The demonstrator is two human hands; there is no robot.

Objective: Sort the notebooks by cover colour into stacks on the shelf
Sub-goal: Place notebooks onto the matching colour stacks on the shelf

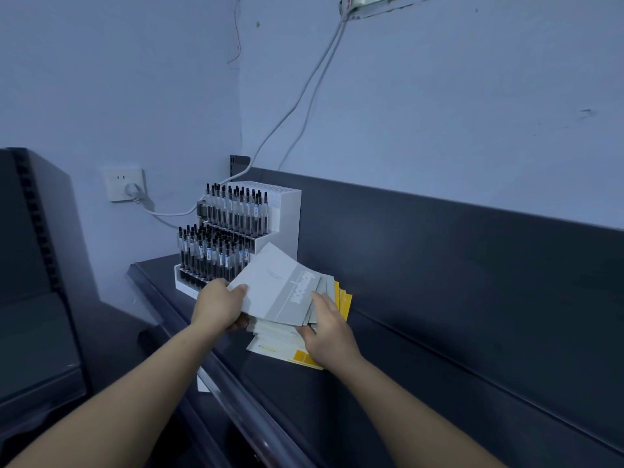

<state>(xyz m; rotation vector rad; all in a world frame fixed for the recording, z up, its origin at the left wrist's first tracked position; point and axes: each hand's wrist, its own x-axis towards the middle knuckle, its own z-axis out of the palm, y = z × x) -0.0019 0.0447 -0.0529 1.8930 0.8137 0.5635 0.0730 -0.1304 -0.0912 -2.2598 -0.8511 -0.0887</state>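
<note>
1. Your left hand (pixel 223 307) pinched the fanned grey notebooks (pixel 280 288) at their near-left corner, thumb on the top cover and fingers curled underneath.
2. Your right hand (pixel 329 332) lay on the pile, fingers fairly straight and slightly spread, tips near the grey covers' right edge. I couldn't tell whether the thumb hooked under anything.
3. All the notebooks sat in one mixed heap on the dark shelf (pixel 439 332), near its front edge and just in front of the pen display stand (pixel 287 211). Yellow notebooks (pixel 344 302) fanned out behind the grey ones. A white-and-yellow notebook (pixel 280 349) lay at the bottom, poking toward you.
4. Judgement: you were splitting grey from yellow. No separate colour stacks were visible yet.
5. Risk: the grey fan was held at one corner only. Lifted like that, the lower covers would likely slide out and drop back among the yellow.
6. Risk: the fan's far corner was right by the stand. A swing left or back could knock the pens (pixel 223 244) or shove the stand.
7. Risk: the heap sat close to the front edge. Dragging it toward you could tip the bottom notebook off.
8. Risk: thin covers cling, so a yellow one might ride along inside the grey bundle. Check the edges before stacking.
</note>
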